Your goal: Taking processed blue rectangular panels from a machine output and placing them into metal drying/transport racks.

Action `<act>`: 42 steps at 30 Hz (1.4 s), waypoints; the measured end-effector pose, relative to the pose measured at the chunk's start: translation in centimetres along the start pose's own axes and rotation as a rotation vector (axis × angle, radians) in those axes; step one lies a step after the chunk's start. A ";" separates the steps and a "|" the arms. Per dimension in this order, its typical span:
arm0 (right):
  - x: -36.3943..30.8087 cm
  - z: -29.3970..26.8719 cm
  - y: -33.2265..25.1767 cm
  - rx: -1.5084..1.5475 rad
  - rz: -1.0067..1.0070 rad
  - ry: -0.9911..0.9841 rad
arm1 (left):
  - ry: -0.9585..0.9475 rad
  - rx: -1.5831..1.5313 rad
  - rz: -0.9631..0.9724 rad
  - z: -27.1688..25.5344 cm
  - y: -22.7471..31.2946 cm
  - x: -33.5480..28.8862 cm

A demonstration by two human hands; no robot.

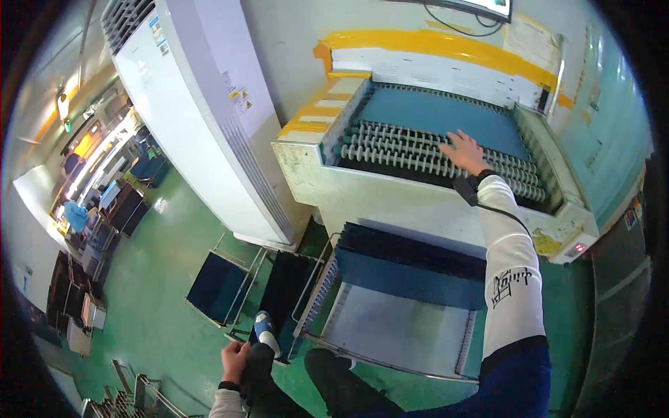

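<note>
The left hand (234,360) sat low near the frame's edge, curled loosely, holding nothing clearly visible. The right hand (465,151) lay flat, fingers (449,139) spread, on the blue flat sheet (446,115) over the grey ridged rollers (390,150).

Green painted floor (167,292), glossy under overhead light. Pale wall (293,49) behind. Tall white cabinet unit (202,118) stands at left.

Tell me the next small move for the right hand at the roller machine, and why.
Probably close the right hand on the near edge of the blue sheet and draw it toward the body. The hand lies flat and open where the sheet meets the white rollers, with no grip yet, and a rack of dark sheets stands just below. The left hand hangs by the leg.
</note>
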State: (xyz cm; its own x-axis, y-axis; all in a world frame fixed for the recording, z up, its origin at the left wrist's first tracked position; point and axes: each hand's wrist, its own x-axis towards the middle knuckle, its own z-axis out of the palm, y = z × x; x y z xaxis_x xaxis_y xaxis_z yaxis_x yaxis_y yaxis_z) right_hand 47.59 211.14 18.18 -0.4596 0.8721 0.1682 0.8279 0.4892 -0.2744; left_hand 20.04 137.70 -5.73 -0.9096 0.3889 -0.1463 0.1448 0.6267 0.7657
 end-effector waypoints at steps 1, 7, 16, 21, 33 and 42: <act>0.4 0.0 -0.2 -0.010 0.024 -0.032 | 0.000 0.029 0.008 0.0 -0.1 0.1; 3.1 0.5 0.8 -0.094 0.109 -0.161 | 0.036 0.040 -0.064 0.1 0.6 -0.2; 5.2 0.0 3.0 -0.164 0.136 -0.187 | 0.054 -0.008 -0.067 0.2 1.9 -1.1; 4.3 0.1 1.6 -0.164 0.039 -0.125 | 0.042 0.049 -0.060 0.8 1.7 -0.5; -15.2 3.5 -6.5 0.578 -0.635 0.051 | -0.031 0.015 -0.001 2.0 2.3 0.0; -30.6 12.9 0.0 -0.041 -0.407 -0.100 | -0.028 0.107 0.088 2.9 4.4 -0.1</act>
State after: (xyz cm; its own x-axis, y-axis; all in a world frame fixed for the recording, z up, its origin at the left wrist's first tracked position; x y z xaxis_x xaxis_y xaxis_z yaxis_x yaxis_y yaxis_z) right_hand 57.47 184.64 0.87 -0.7790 0.6056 0.1622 0.5835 0.7950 -0.1659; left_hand 21.88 142.40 -4.20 -0.8808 0.4628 -0.1001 0.2652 0.6573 0.7055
